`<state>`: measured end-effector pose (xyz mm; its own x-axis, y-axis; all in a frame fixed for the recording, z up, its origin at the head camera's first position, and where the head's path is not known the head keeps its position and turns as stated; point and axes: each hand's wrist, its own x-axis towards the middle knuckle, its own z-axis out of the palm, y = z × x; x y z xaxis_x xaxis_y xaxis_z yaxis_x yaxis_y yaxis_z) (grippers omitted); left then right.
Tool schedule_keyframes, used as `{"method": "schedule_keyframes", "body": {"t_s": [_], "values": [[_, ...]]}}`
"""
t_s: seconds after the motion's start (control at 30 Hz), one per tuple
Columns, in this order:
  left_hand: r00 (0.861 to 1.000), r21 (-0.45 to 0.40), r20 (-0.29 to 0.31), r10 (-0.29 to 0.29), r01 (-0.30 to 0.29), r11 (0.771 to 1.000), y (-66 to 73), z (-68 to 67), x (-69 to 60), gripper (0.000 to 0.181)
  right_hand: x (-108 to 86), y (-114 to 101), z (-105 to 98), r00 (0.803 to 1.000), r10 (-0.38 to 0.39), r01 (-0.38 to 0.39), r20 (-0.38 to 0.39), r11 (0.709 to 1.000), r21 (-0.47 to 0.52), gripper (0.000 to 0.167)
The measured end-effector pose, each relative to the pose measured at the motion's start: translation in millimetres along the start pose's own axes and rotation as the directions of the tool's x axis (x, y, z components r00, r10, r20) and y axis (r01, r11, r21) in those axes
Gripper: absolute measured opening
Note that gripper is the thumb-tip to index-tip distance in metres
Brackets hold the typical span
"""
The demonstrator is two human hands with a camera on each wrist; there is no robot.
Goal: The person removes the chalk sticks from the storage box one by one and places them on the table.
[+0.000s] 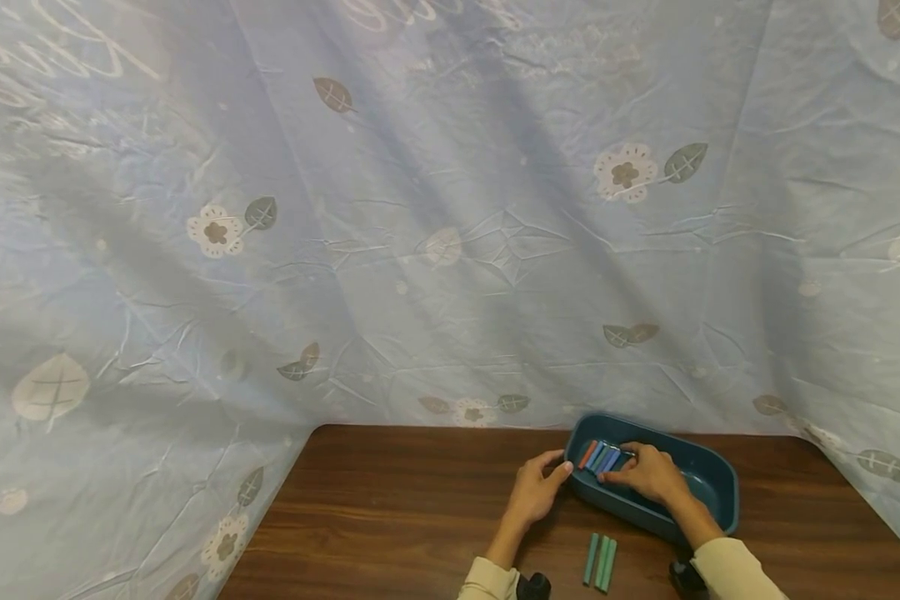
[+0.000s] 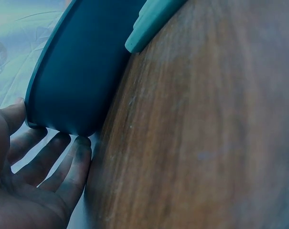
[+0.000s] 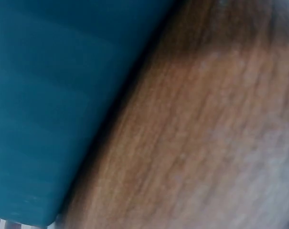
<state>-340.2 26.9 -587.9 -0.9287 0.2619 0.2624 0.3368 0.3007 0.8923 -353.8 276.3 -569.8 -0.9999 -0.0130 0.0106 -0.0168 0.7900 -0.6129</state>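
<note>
A dark blue-green plastic bin stands on the table, with a row of red and blue chalk sticks in its left end. My left hand holds that end, thumb at the rim and fingers spread against the outer wall. Inside the bin, my right hand pinches a blue chalk stick at the right of the row, thumb towards the near end; the fingers hide part of it. Several green chalk sticks lie side by side in front of the bin. In the right wrist view the hand is out of sight.
The brown wooden table reaches back to a hanging cloth printed with leaves and flowers, close behind the bin. More cloth hangs at the left and right sides. Dark wrist-worn devices show below the hands.
</note>
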Motion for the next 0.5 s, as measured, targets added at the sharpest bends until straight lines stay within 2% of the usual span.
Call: {"method": "schedule_keyframes", "body": {"t_s": [0.3,0.5], "values": [[1.0,0.017,-0.006,-0.006,0.006,1.0,-0.1,1.5,1.6,0.041,2.3,4.3,3.0,1.0,0.018,-0.018,0.005,1.0,-0.011,0.103],[1.0,-0.002,-0.004,-0.008,0.008,1.0,1.5,0.9,0.4,0.042,2.9,6.0,5.0,1.0,0.013,-0.013,-0.007,1.0,-0.021,0.104]]}}
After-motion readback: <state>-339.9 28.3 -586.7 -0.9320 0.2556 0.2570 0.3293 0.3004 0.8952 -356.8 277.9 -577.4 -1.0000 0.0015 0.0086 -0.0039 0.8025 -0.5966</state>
